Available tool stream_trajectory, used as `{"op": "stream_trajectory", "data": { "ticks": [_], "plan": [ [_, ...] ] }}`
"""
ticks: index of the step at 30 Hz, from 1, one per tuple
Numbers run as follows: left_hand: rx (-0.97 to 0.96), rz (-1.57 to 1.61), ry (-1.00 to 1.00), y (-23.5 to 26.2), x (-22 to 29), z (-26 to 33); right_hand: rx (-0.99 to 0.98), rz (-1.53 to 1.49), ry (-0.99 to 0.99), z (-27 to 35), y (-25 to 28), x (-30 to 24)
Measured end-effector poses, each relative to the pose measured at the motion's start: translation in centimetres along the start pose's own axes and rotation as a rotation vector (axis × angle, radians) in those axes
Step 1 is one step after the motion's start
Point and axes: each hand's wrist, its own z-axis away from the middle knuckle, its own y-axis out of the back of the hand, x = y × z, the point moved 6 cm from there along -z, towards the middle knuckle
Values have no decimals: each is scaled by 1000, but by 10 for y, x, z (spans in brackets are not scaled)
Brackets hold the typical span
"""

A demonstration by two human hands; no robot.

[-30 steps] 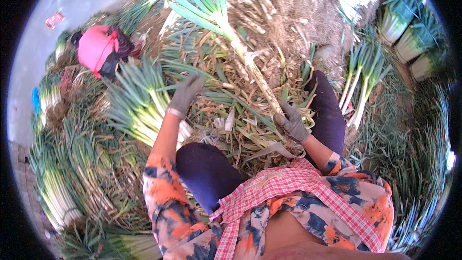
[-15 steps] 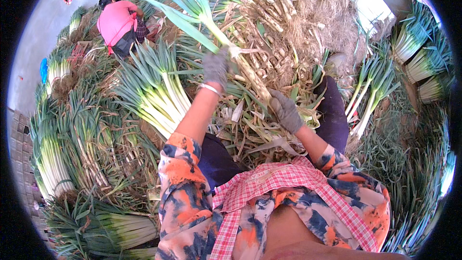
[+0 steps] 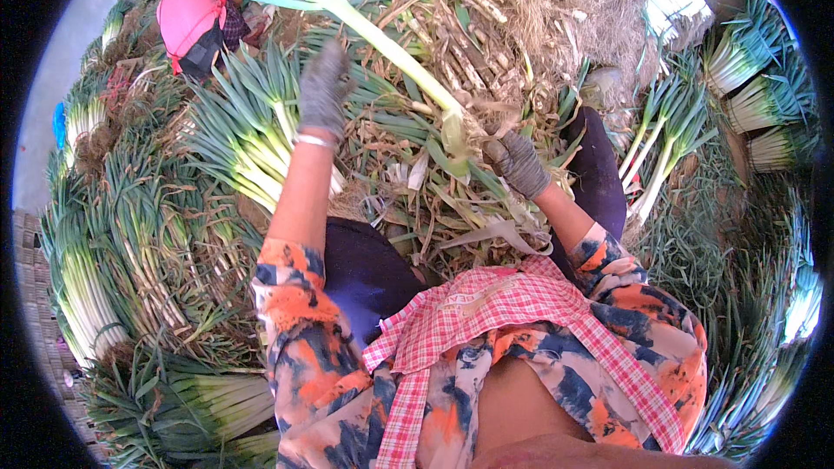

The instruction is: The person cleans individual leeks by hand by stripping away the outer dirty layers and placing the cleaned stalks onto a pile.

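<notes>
A long leek (image 3: 395,54) with a white stalk and broad green leaves slants across the front of me. My right hand (image 3: 519,165), in a grey glove, is closed round its lower end, where pale peeled skin (image 3: 454,137) hangs loose. The root end is mostly hidden by that hand. My left hand (image 3: 324,93), gloved too, is raised to the left of the stalk and apart from it. Its fingers are loosely bent and I see nothing in them. Just left of it lies a bunch of cleaned leeks (image 3: 248,143) with white stalks.
Stripped leaves (image 3: 434,234) litter the ground between my knees. Ahead lies a heap of unpeeled leeks (image 3: 556,30) with dry roots. Tied leek bundles (image 3: 87,287) stand at left, more bundles (image 3: 751,108) at far right. A few leeks (image 3: 656,156) rest beside my right knee. A person in pink (image 3: 191,22) works at the upper left.
My left hand has let go of the stalk and moved left. The leek has shifted up and left; its brownish outer skin is now stripped down toward my right hand, baring more white stalk.
</notes>
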Motion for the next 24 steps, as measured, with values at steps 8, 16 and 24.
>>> {"op": "stream_trajectory", "data": {
  "ticks": [8, 16, 24],
  "plan": [
    [21, 695, 99, 17, 2, -34, -121, -97, 160, -12, -3, -53],
    [-251, 940, 222, 46, -4, -52, -560, -703, -169, -62, -98, -37],
    [437, 733, 83, 229, -37, -63, -357, -357, -273, 37, 37, 17]
  ]
}}
